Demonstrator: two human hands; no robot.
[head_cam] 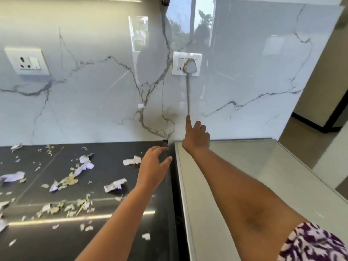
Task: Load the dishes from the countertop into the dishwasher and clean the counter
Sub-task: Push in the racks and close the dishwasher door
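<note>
Two empty hands: left hand (153, 166) spread over littered dark counter (105, 230); right hand (195, 137) points beside it.

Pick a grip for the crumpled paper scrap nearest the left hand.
Pinch the paper scrap at its raised, crumpled right end, coming from above. It lies low on the dark counter, so a side approach finds little; the left hand is beside it.

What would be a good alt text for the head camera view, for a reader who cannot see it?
A person's right hand points one finger up at a grey cable hanging from a wall plug, while the left hand hovers, fingers loosely curled, over the dark countertop. Torn paper scraps and food bits litter the counter; a grey appliance top lies right.
</note>
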